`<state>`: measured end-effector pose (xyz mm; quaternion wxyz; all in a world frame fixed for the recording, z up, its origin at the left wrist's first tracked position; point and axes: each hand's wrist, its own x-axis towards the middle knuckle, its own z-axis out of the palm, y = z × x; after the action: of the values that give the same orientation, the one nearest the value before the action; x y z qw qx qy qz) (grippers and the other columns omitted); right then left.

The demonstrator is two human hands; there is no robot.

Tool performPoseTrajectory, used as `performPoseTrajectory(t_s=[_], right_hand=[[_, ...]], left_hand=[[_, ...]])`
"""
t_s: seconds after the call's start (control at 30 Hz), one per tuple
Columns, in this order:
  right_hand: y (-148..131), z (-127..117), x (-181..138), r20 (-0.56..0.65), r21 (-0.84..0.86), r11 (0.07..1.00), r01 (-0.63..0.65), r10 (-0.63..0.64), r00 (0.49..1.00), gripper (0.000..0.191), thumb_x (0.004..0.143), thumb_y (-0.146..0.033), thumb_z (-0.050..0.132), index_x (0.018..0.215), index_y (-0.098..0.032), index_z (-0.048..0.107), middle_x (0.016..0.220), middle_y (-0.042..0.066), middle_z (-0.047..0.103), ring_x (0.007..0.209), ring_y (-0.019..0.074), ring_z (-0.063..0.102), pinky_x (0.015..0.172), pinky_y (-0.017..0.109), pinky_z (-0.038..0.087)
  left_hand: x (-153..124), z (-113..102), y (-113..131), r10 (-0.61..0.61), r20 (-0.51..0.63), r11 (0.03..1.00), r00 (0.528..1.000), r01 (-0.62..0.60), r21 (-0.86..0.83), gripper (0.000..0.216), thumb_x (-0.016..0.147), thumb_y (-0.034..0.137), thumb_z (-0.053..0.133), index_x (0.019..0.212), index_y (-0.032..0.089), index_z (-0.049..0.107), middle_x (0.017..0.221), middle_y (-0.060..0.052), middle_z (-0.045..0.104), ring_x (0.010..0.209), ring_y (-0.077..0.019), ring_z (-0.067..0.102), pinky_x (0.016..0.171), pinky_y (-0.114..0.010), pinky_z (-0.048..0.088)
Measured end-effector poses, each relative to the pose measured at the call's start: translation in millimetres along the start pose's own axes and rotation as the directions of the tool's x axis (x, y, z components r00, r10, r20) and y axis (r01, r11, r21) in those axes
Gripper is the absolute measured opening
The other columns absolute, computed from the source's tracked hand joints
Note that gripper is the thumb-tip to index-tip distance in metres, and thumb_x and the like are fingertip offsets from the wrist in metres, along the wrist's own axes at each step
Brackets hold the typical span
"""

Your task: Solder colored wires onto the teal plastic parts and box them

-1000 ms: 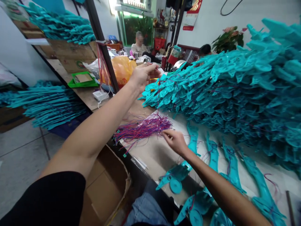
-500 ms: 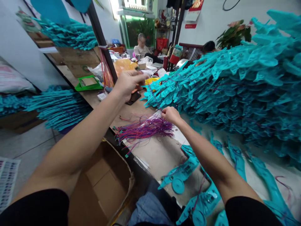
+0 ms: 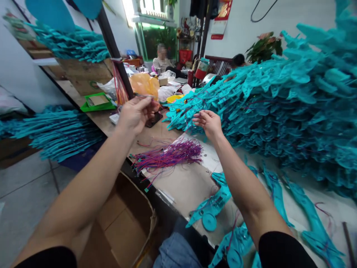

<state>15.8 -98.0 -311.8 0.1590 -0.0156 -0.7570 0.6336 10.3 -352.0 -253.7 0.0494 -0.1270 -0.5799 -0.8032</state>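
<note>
My left hand (image 3: pixel 139 113) is raised over the far side of the table, thumb and fingertips pinched together; whatever they hold is too small and blurred to name. To its right, in front of the turquoise pile, my right hand (image 3: pixel 208 123) is also closed in a pinch, its contents unclear. Below and between them lies a bundle of thin red and purple wires (image 3: pixel 170 154) with small green ends at its left. Nearer me, turquoise plastic parts (image 3: pixel 210 206) with round discs and wires attached rest on the table (image 3: pixel 184 182).
A tall heap of turquoise parts (image 3: pixel 279 111) fills the right. An open cardboard box (image 3: pixel 125 227) stands below the table edge. A green tray (image 3: pixel 97 101), an orange bag (image 3: pixel 143 86) and a dark phone-like object (image 3: pixel 154 120) lie farther back. Two people sit beyond.
My left hand has come down and leftward, and the small dark green bit at its fingertips no longer shows. My right hand has risen away from the wire bundle. The view has shifted slightly.
</note>
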Motion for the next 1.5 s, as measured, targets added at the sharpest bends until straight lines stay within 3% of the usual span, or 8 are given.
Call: performPoseTrajectory(t_s=[0.27,0.7,0.9,1.0,1.17,1.3,1.4,1.5], right_hand=[[-15.0,-18.7,-14.3,-0.06,0.071,0.991,0.115,-0.111,0.992,0.013,0.075,-0.029,0.064,0.081,-0.019,0.059,0.074,-0.001,0.068,0.063,0.0113,0.065,0.065,0.025,0.056],[-17.4,-48.8,-46.1,-0.079,-0.123,0.988,0.089,-0.1,0.992,0.011,0.063,-0.01,0.052,0.068,-0.017,0.06,0.064,0.0,0.065,0.064,0.0144,0.062,0.07,0.03,0.052],[-49.2,-112.5,-132.3,0.013,-0.443,0.864,0.241,-0.263,0.965,0.01,0.064,-0.017,0.064,0.07,-0.02,0.072,0.093,0.004,0.067,0.102,0.0228,0.058,0.099,0.041,0.041],[-63.3,-143.6,-193.9,0.079,-0.199,0.971,0.133,-0.119,0.99,0.007,0.073,-0.023,0.065,0.077,-0.02,0.069,0.092,0.004,0.067,0.1,0.0215,0.061,0.096,0.042,0.044],[-66.4,-182.9,-298.6,0.071,0.218,0.957,-0.192,0.18,0.981,0.021,0.08,-0.029,0.066,0.097,-0.017,0.066,0.053,-0.008,0.045,0.045,0.0077,0.044,0.05,0.027,0.046],[-68.1,-204.9,-371.5,-0.07,0.202,0.947,-0.249,0.268,0.961,0.032,0.08,-0.037,0.068,0.101,-0.011,0.069,0.054,-0.008,0.039,0.045,0.0052,0.035,0.044,0.022,0.038],[-71.1,-217.1,-406.1,-0.28,0.019,0.956,-0.293,0.286,0.916,0.035,0.077,-0.042,0.07,0.093,-0.011,0.072,0.051,-0.005,0.047,0.046,0.007,0.042,0.046,0.023,0.039],[-71.9,-233.0,-416.7,-0.485,-0.251,0.903,-0.349,0.195,0.852,0.033,0.074,-0.045,0.07,0.084,-0.013,0.074,0.06,0.0,0.06,0.053,0.01,0.053,0.05,0.023,0.042]], left_hand=[[10.7,20.0,39.8,0.127,-0.013,0.974,0.992,-0.127,-0.188,0.004,0.079,0.019,0.065,0.081,0.022,0.063,0.074,0.002,0.071,0.074,-0.0121,0.066,0.051,-0.021,0.042],[-21.1,40.7,40.6,0.059,0.052,0.987,0.997,-0.05,-0.151,0.004,0.081,0.018,0.066,0.083,0.02,0.063,0.075,0.002,0.07,0.073,-0.012,0.064,0.056,-0.022,0.046],[-52.2,48.9,61.5,0.243,0.13,0.958,0.961,-0.217,-0.188,0.006,0.081,0.004,0.06,0.082,0.009,0.06,0.071,0.001,0.061,0.067,-0.0091,0.058,0.06,-0.022,0.039],[-78.1,61.5,59.7,0.171,0.234,0.953,0.957,-0.101,-0.285,0.013,0.088,0.004,0.049,0.08,0.009,0.058,0.061,0.005,0.051,0.054,-0.0032,0.047,0.057,-0.019,0.033],[-122.3,76.5,32.6,-0.137,0.355,0.889,0.925,0.272,-0.368,0.01,0.084,0.018,0.061,0.074,0.016,0.061,0.064,0.007,0.059,0.06,-0.0028,0.052,0.057,-0.015,0.043],[-155.0,82.7,-9.1,-0.384,0.396,0.802,0.834,0.514,-0.304,0.028,0.061,0.039,0.083,0.068,0.02,0.064,0.067,0.006,0.062,0.064,-0.0078,0.055,0.062,-0.02,0.054],[-171.7,92.3,-39.6,-0.568,0.469,0.742,0.676,0.668,-0.064,0.034,0.047,0.031,0.089,0.07,0.017,0.07,0.057,0.002,0.056,0.058,-0.0102,0.053,0.053,-0.021,0.052],[-180.6,113.6,-57.5,-0.597,0.581,0.699,0.554,0.714,0.038,0.03,0.055,0.029,0.085,0.077,0.013,0.073,0.058,0.0,0.054,0.057,-0.0097,0.05,0.048,-0.018,0.047]])
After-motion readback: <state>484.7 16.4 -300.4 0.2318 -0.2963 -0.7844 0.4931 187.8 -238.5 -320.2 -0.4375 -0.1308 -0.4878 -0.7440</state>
